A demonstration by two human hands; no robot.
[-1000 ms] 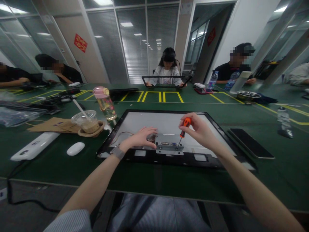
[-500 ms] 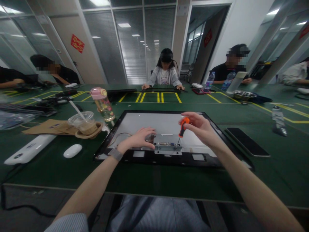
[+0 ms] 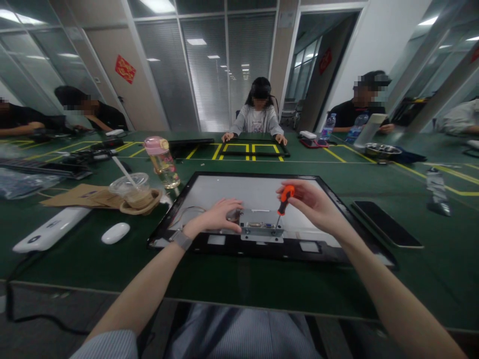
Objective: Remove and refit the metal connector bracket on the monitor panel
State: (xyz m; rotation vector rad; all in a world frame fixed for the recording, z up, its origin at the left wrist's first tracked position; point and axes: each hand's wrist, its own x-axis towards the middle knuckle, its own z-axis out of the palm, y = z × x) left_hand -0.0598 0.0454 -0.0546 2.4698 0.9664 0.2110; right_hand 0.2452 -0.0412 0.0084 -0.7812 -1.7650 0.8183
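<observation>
A display panel with a black frame and pale back lies flat before me. Near its front edge sits a metal bracket with a row of connector ports. My left hand straddles the bracket's left end, thumb in front and fingers behind; part of that end is hidden. My right hand is closed around the handle of an orange and black screwdriver. The screwdriver leans slightly, its shaft pointing down at the right part of the bracket. Its tip meets the bracket near a screw, too small to make out clearly.
Left of the panel are a white mouse-shaped case, a white power bank, an iced drink cup and a pink-lidded bottle. A phone lies to the right. Across the table, a person holds a black frame.
My hands and the screwdriver stay almost in place on the bracket. Across the table, the person's black frame has tilted up into fuller view. My view has shifted slightly.
</observation>
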